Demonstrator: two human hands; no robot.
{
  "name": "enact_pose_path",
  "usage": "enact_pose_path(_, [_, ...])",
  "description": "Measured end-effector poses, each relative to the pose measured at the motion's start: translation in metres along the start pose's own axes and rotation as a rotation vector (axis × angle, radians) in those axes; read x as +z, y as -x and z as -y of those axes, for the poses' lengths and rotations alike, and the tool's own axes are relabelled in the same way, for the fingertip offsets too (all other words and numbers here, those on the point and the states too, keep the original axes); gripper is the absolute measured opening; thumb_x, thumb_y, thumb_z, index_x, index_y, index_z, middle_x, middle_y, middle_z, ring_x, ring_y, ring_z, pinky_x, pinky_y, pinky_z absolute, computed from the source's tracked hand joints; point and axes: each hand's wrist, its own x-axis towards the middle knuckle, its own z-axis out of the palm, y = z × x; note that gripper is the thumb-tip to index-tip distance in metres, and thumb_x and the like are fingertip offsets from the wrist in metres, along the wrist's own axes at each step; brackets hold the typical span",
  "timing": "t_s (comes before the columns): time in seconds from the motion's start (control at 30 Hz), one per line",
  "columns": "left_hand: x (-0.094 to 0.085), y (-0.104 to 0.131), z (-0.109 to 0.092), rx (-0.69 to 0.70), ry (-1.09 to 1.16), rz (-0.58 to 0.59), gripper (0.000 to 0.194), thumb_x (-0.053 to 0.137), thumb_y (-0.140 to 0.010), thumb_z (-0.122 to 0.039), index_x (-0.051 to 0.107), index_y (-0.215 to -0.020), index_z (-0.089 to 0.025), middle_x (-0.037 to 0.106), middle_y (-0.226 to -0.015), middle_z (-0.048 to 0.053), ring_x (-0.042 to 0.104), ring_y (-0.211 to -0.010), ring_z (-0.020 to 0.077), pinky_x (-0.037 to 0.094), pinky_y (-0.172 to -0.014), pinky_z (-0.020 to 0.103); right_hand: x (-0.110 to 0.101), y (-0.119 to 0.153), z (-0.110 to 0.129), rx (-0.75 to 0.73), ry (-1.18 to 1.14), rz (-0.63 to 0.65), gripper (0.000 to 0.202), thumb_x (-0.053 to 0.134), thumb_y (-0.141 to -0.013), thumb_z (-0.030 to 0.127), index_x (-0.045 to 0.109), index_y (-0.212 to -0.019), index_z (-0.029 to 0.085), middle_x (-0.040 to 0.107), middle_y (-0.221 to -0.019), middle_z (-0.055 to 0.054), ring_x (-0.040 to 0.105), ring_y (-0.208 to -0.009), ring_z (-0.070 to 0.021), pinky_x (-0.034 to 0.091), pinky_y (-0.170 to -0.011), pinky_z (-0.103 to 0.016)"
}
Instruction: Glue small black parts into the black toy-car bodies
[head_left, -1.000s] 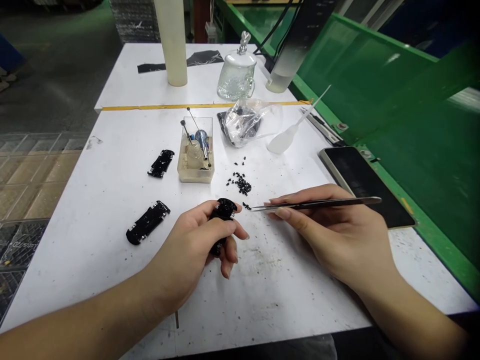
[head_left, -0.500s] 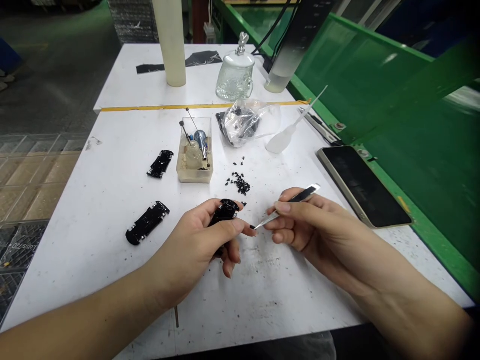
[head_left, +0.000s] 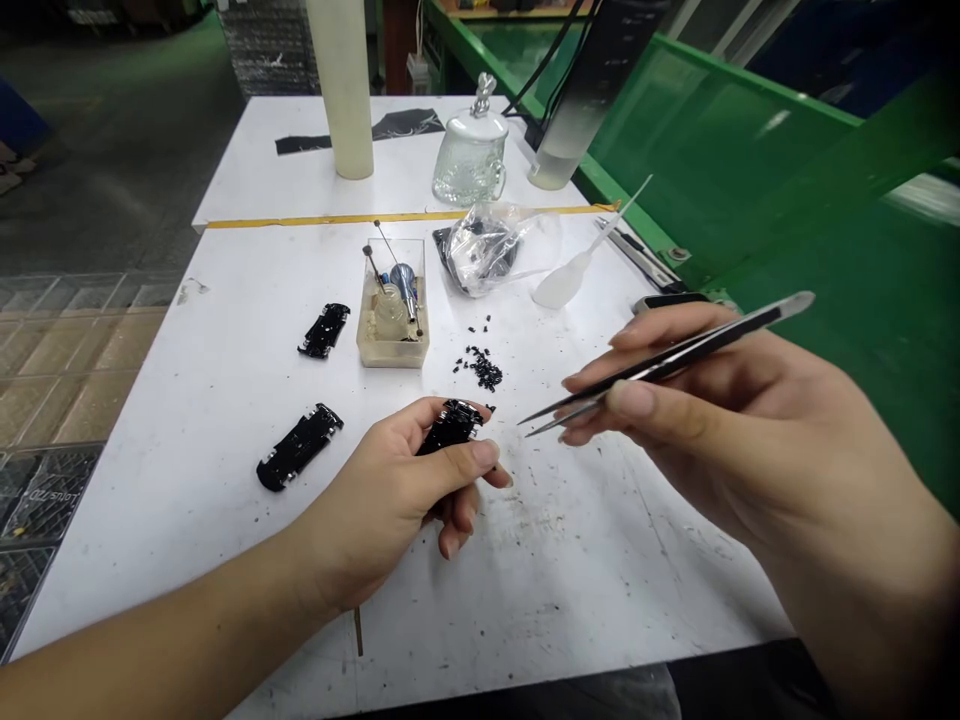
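Note:
My left hand [head_left: 420, 475] is closed around a glossy black model-car base [head_left: 451, 425], and much of it is hidden behind the thumb and fingers. To its right, my right hand [head_left: 705, 420] grips black tweezers [head_left: 667, 362]. The tweezer tips are spread apart, with nothing visible between them, a little right of the left fingertips. Just beyond the left hand lies a loose pile of tiny black parts [head_left: 486, 370]. On the left of the table rest two more black car bases, a nearer one [head_left: 300, 447] and a farther one [head_left: 325, 331].
A clear plastic box [head_left: 393, 352] holds a small jar and thin tools. Behind are a bagged black item [head_left: 484, 250], a white squeeze dropper [head_left: 564, 283] and a lidded glass jar [head_left: 471, 160]. A green panel [head_left: 720, 150] borders the right side; a phone is partly hidden by my right hand.
My right hand has risen and moved right with the tweezers, away from the left fingers. The tips, formerly closed at a small black bit by the left fingertip, are now apart.

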Motion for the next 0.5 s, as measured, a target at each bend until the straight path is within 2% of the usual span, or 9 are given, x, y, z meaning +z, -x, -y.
enact_pose_path(0.1, [-0.003, -0.002, -0.002, -0.018, 0.084, 0.096, 0.028, 0.076, -0.094, -0.026, 0.062, -0.116, -0.016, 0.068, -0.083, 0.000, 0.053, -0.054, 0.0047, 0.043, -0.046, 0.016, -0.005, -0.008, -0.005, -0.051, -0.108, 0.160, 0.022, 0.086, -0.083, 0.024, 0.065, -0.091, 0.022, 0.079, -0.090, -0.002, 0.077, -0.075, -0.0165, 0.066, -0.072, -0.026])
enact_pose_path(0.17, [-0.005, -0.003, -0.004, -0.025, 0.117, 0.125, 0.029, 0.075, -0.095, -0.026, 0.062, -0.118, -0.015, 0.067, -0.081, -0.001, 0.052, -0.053, 0.0043, 0.043, -0.047, 0.016, -0.005, -0.010, -0.013, -0.040, -0.168, 0.218, 0.021, 0.084, -0.084, 0.023, 0.064, -0.089, 0.022, 0.079, -0.089, -0.001, 0.077, -0.075, -0.0171, 0.066, -0.072, -0.029])
enact_pose_path(0.3, [-0.006, -0.003, -0.005, -0.035, 0.124, 0.151, 0.029, 0.075, -0.095, -0.027, 0.063, -0.119, -0.015, 0.067, -0.079, 0.000, 0.051, -0.050, 0.0040, 0.042, -0.048, 0.017, 0.001, -0.007, -0.026, 0.024, -0.252, 0.182, 0.018, 0.082, -0.086, 0.021, 0.065, -0.089, 0.023, 0.078, -0.090, 0.002, 0.077, -0.077, -0.0141, 0.065, -0.072, -0.026])
enact_pose_path(0.5, [-0.006, -0.003, -0.005, -0.040, 0.141, 0.140, 0.030, 0.075, -0.096, -0.026, 0.063, -0.122, -0.015, 0.068, -0.079, 0.000, 0.051, -0.049, 0.0037, 0.043, -0.049, 0.017, 0.006, -0.002, -0.029, 0.050, -0.250, 0.203, 0.021, 0.083, -0.085, 0.021, 0.063, -0.088, 0.022, 0.079, -0.091, 0.000, 0.077, -0.077, -0.0160, 0.066, -0.070, -0.029])
